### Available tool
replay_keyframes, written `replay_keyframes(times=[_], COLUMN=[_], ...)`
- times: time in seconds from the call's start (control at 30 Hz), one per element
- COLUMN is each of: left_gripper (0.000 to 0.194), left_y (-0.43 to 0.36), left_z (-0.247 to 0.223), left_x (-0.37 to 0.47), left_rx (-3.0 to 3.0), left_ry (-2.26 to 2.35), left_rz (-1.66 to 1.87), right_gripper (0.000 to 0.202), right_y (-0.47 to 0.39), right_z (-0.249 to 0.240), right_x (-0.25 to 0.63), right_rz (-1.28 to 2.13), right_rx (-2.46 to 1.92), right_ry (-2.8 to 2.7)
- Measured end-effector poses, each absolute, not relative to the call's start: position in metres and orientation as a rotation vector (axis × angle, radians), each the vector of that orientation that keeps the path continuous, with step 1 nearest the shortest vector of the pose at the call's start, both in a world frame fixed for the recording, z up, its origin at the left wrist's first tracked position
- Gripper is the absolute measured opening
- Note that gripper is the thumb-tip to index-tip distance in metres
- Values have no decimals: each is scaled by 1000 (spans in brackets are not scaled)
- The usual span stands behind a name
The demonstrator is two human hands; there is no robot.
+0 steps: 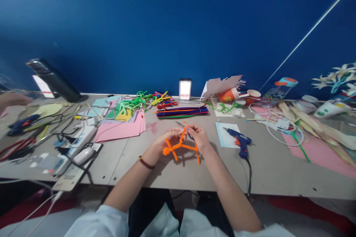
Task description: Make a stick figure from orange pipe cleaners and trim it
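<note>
An orange pipe-cleaner figure (182, 145) with a round head and several limbs is held up over the front middle of the table. My left hand (169, 137) is closed round its upper part, near the raised orange piece. The fingers of my right hand (197, 135) pinch the top of that same piece from the other side. Partly hidden behind both hands lies a pair of scissors (179, 123), its blades pointing away. A bundle of coloured pipe cleaners (182, 112) rests just beyond.
On the right, a blue glue gun (241, 141) sits by a light blue card (222, 135). Pink paper (119, 129), a power strip (76, 148) and cables are on the left. Behind stand a phone (185, 89), green twisted pieces (136, 100) and paper cups (228, 94).
</note>
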State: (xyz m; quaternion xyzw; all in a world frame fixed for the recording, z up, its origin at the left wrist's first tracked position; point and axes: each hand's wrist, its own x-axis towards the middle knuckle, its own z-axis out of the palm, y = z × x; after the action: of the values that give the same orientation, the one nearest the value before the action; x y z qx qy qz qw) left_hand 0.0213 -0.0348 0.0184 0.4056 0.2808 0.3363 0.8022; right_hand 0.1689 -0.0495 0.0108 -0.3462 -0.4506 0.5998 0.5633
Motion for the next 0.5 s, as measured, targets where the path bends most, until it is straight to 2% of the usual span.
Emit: replay_keyframes(times=[0.1, 0.2, 0.33, 0.5], left_gripper=[33, 43, 28, 18], left_y=[-26, -22, -29, -40], left_z=[19, 19, 19, 10], left_x=[18, 14, 13, 25], left_rx=[939, 1155, 1740, 2318], left_ry=[750, 953, 1255, 1266], left_rz=[822, 1105, 1523, 1406], right_gripper=[26, 29, 31, 31], right_y=[-45, -42, -39, -39], right_z=[5, 1, -2, -4], right_x=[171, 173, 174, 170], right_rz=[1229, 1126, 1116, 1173], right_rx=[-966, -1052, -1076, -1038], right_ry=[-1006, -943, -871, -834])
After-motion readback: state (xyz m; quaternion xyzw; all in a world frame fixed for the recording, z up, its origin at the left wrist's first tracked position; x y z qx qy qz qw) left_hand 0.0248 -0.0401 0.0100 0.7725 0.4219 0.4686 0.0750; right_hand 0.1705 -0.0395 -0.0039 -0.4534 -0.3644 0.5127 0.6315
